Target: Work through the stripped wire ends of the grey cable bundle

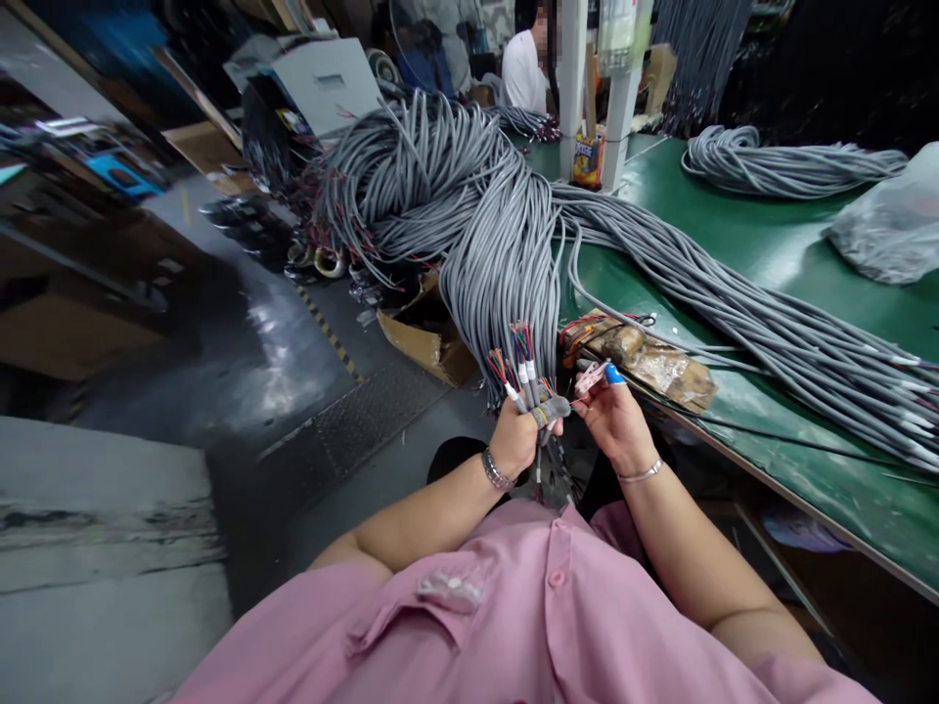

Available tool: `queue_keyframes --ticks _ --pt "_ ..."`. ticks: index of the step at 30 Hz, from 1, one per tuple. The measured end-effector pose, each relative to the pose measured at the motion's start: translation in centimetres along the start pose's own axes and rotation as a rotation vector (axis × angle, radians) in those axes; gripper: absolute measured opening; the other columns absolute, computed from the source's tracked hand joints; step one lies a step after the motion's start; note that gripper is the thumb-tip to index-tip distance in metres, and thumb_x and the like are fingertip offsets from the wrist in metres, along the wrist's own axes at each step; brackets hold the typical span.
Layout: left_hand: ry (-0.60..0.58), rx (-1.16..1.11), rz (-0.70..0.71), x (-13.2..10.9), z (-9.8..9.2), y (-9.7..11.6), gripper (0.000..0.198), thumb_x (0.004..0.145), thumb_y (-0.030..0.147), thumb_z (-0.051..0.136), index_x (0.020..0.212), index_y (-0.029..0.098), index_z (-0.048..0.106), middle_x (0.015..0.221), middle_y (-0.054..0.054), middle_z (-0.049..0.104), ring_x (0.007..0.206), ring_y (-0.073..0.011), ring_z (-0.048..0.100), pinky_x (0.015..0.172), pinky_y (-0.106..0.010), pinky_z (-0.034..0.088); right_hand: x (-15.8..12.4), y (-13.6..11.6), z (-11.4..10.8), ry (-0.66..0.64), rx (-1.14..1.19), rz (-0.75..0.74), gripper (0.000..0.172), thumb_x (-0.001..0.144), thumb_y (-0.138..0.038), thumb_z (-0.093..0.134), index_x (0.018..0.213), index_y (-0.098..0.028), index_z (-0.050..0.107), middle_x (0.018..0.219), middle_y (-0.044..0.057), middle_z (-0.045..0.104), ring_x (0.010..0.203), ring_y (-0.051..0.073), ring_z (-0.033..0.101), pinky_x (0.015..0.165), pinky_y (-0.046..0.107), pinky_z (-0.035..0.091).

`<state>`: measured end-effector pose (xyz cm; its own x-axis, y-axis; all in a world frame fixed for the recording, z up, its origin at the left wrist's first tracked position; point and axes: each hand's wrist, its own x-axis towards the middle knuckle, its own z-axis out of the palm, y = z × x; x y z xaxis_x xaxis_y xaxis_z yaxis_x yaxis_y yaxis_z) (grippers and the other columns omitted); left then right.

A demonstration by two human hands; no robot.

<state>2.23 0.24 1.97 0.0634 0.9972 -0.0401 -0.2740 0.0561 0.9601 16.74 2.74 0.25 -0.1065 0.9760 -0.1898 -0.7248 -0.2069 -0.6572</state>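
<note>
My left hand is closed around a bunch of grey multi-core cables, whose stripped ends stand upward with thin coloured wires and white bands. A grey cover wraps its thumb. Just to the right, my right hand is closed, fingertips together near thin wires of the bunch, with blue tape around one finger. A small pale pink-and-white object shows at those fingers; its kind is unclear. Behind both hands, a thick mass of grey cables hangs over the table edge.
The green table carries a long cable bundle, a coiled bundle, a plastic bag and a tape-wrapped wooden block. A cardboard box stands on the floor below. Another person is beyond the table.
</note>
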Motion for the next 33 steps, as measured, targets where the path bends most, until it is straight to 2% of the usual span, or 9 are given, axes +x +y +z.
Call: queue_keyframes --ticks 6,11,18,21,28,33 --pt "0.062 0.036 -0.012 0.5 0.5 -0.3 0.033 0.071 0.04 0.074 0.055 0.014 0.059 0.045 0.0 0.056 0.041 -0.0087 0.047 0.044 -0.023 0.033 0.2 0.3 0.0 0.022 0.081 -0.007 0.028 0.074 -0.048 0.074 0.082 -0.022 0.068 0.078 0.0 0.069 0.065 0.012 0.059 0.059 0.024 0.051" --pt "0.037 0.09 0.007 0.5 0.6 -0.3 0.035 0.072 0.04 0.072 0.052 0.014 0.059 0.045 0.0 0.055 0.041 -0.0074 0.044 0.044 -0.022 0.031 0.4 0.6 -0.1 0.003 0.133 -0.04 0.023 0.076 -0.043 0.074 0.083 -0.022 0.069 0.082 -0.001 0.072 0.067 0.011 0.061 0.059 0.022 0.051" --pt "0.011 0.05 0.017 0.1 0.2 -0.6 0.033 0.07 0.038 0.074 0.053 0.014 0.059 0.045 0.0 0.054 0.041 -0.0079 0.045 0.043 -0.022 0.031 0.1 0.6 -0.6 -0.031 0.13 0.057 0.04 0.076 -0.061 0.066 0.084 -0.021 0.067 0.082 0.001 0.072 0.06 0.011 0.061 0.058 0.025 0.054" --pt "0.039 0.012 0.035 -0.1 -0.1 -0.6 0.03 0.068 0.037 0.075 0.056 0.014 0.06 0.046 0.0 0.055 0.042 -0.0084 0.046 0.043 -0.022 0.032 0.0 0.1 -0.6 -0.045 0.106 0.096 0.042 0.075 -0.061 0.067 0.083 -0.02 0.066 0.081 0.002 0.071 0.061 0.012 0.062 0.057 0.025 0.054" --pt "0.139 -0.089 0.065 0.1 0.3 -0.3 0.026 0.07 0.036 0.073 0.06 0.014 0.062 0.047 0.0 0.056 0.041 -0.0086 0.046 0.041 -0.022 0.03 0.3 -0.5 -0.2 -0.001 -0.02 -0.013 0.034 0.079 -0.052 0.068 0.087 -0.018 0.068 0.081 0.002 0.071 0.068 0.012 0.063 0.054 0.021 0.052" --pt "0.158 -0.046 0.065 0.2 1.1 -0.3 0.028 0.071 0.036 0.072 0.058 0.014 0.061 0.047 0.001 0.055 0.042 -0.0083 0.047 0.043 -0.022 0.031 0.3 0.0 -0.2 0.022 0.025 -0.031 0.03 0.075 -0.047 0.074 0.085 -0.02 0.067 0.075 -0.001 0.069 0.066 0.011 0.062 0.058 0.021 0.052"
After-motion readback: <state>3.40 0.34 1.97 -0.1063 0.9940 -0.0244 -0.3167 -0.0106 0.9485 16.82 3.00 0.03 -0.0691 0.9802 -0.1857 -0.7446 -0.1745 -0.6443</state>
